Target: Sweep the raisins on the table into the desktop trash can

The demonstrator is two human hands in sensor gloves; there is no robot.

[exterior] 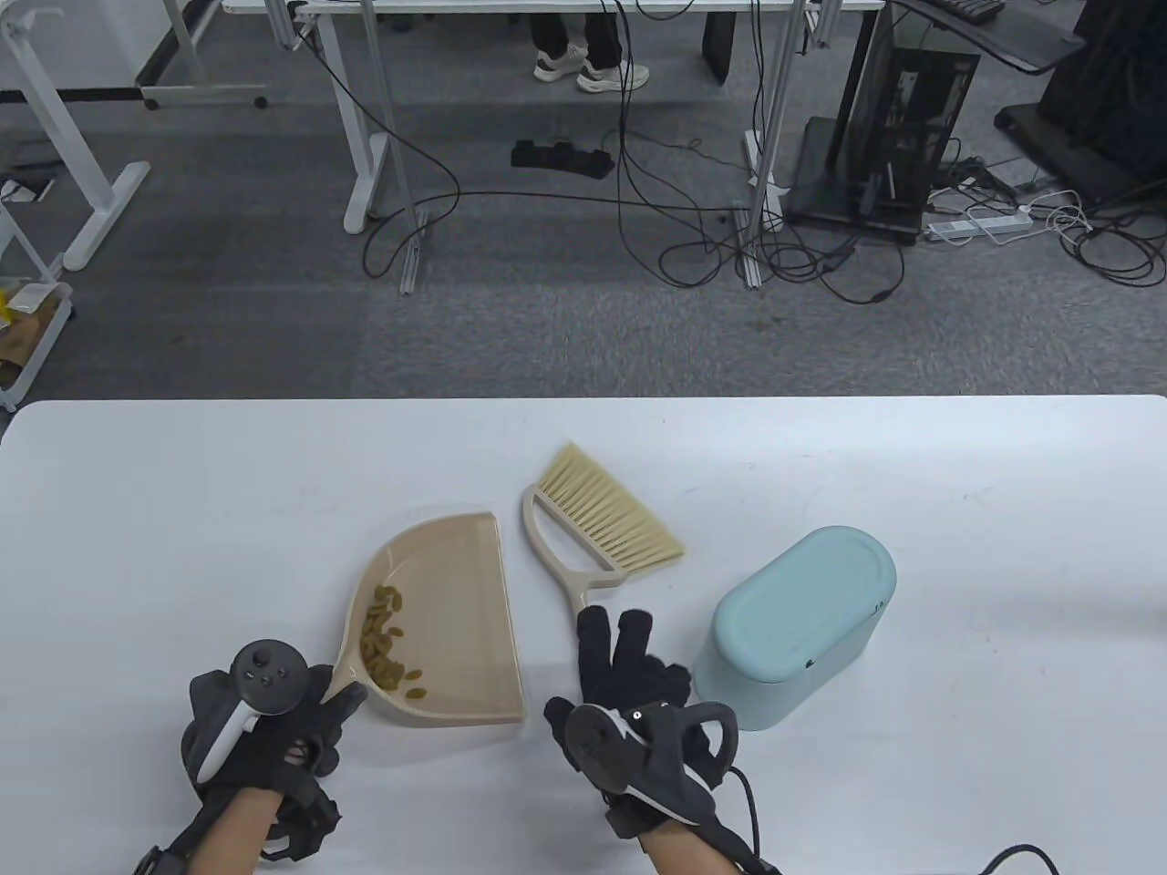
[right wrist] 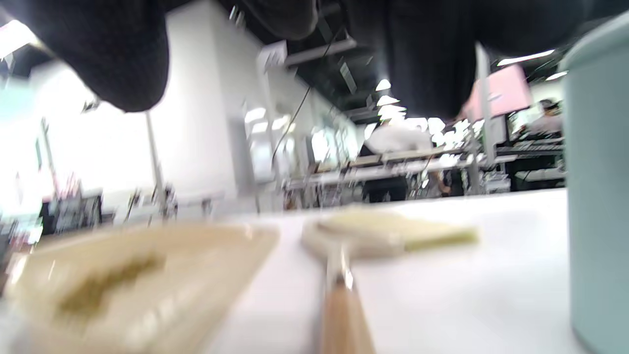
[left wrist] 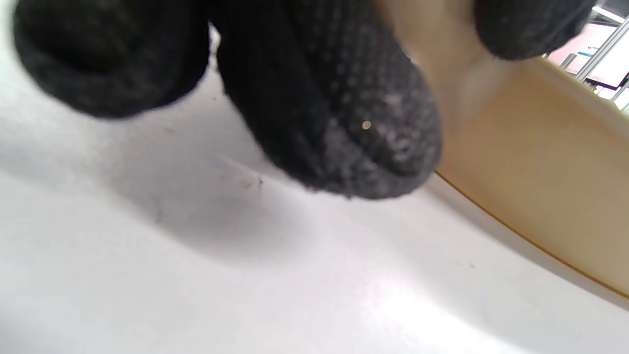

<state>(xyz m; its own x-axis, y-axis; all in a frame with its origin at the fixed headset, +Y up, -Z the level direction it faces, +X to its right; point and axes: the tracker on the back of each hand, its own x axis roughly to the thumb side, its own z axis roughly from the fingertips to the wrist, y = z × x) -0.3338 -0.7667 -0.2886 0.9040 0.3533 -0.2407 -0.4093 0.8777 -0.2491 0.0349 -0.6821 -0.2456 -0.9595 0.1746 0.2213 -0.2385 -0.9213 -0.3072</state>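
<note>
A beige dustpan (exterior: 456, 620) lies on the white table (exterior: 182, 547) with a pile of raisins (exterior: 387, 643) in its back left. My left hand (exterior: 339, 700) grips its handle; the left wrist view shows my fingers (left wrist: 344, 123) wrapped round the beige handle (left wrist: 540, 162). A beige brush (exterior: 602, 519) lies flat to the right of the pan, handle toward me. My right hand (exterior: 629, 652) hovers open over the handle's end, fingers spread and not gripping it. The pale blue trash can (exterior: 802, 611) stands to the right with its lid closed. The right wrist view shows the brush (right wrist: 344, 295) and the can (right wrist: 597, 196).
The table's far edge (exterior: 583, 401) runs across the middle of the table view. Beyond it are the floor, desk legs and cables. A black cable (exterior: 1012, 857) trails from my right wrist at the bottom right.
</note>
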